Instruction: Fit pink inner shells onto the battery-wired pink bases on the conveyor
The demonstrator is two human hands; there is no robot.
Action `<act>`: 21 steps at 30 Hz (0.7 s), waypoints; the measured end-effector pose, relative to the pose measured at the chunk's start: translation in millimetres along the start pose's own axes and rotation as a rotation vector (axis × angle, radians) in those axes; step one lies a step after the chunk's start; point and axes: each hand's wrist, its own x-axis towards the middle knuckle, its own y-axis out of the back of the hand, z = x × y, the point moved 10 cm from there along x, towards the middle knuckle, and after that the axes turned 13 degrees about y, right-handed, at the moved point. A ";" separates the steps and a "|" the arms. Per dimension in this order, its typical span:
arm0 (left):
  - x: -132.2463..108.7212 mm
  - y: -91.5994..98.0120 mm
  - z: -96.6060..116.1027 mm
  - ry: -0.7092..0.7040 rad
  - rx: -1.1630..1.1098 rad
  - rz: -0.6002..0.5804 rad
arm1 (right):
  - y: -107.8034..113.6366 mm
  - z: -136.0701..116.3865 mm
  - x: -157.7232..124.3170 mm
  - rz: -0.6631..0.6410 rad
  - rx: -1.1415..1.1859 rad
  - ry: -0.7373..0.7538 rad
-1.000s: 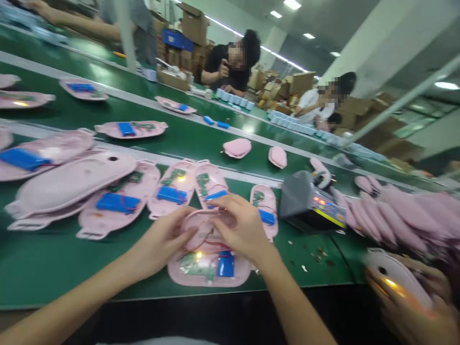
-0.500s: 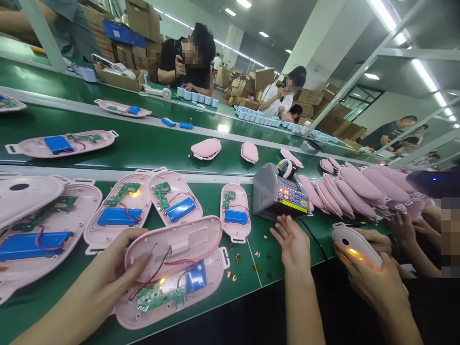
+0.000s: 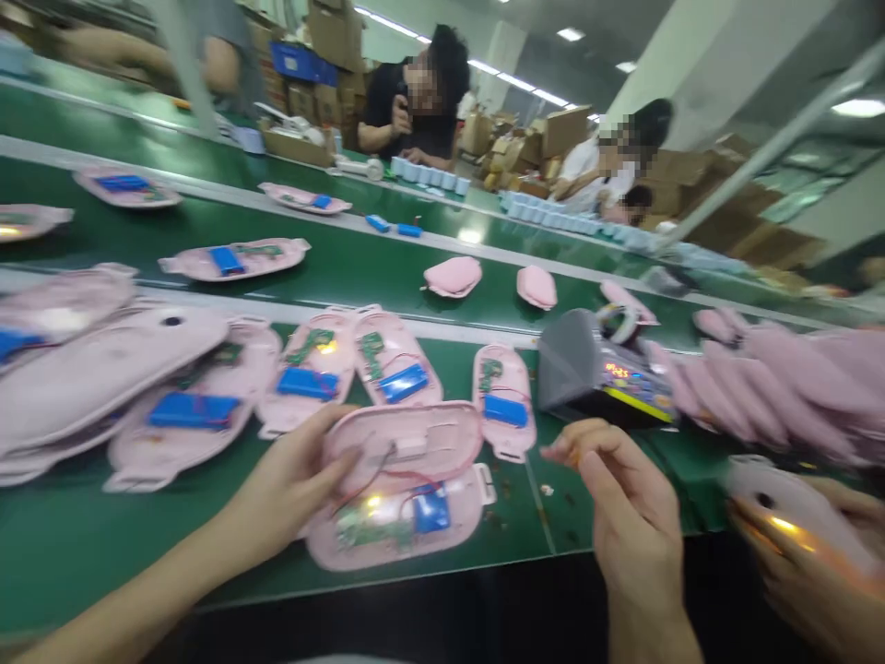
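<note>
My left hand (image 3: 297,475) grips the left end of a pink shell half (image 3: 453,429), holding it tilted up, inner side towards me. Below it lies the matching pink shell half (image 3: 453,544), with a green circuit board (image 3: 366,527), a lit yellow light and a blue battery (image 3: 432,509). Thin red and dark wires run between the halves. My right hand (image 3: 632,503) is closed in a pinch in front of the grey tape dispenser (image 3: 571,369). A small amber bit, looking like a piece of tape, shows between its fingertips, blurred.
Open pink shells with boards and batteries, one of them a small shell (image 3: 504,438), lie left and behind. Closed pink shells (image 3: 781,378) are piled at right. A co-worker's hands (image 3: 795,563) hold a lit shell. Behind runs a green belt (image 3: 366,267); people sit beyond it.
My right hand has gone from open fingers at the dispenser's front to a pinch, drawn slightly back. My left hand still holds the shell half. The whole view has shifted left.
</note>
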 end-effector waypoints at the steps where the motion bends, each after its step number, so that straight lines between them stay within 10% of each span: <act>1: -0.2 -1.8 1.5 0.007 -0.030 -0.018 | -31.1 -20.9 10.2 -0.169 -0.061 0.107; 5: 1.1 -14.7 -7.6 0.068 -0.185 -0.169 | -144.5 -61.2 25.1 -0.766 -0.248 0.414; 8: -0.2 -20.3 -15.9 0.098 -0.303 -0.233 | -181.7 -58.0 28.2 -0.898 -0.367 0.558; 16: -1.8 -21.3 -9.7 0.069 -0.359 -0.291 | -193.7 -57.5 20.5 -0.780 -0.590 0.754; 21: -5.1 -16.1 -6.8 0.042 -0.275 -0.244 | -171.1 -27.9 52.2 -0.656 -0.622 0.368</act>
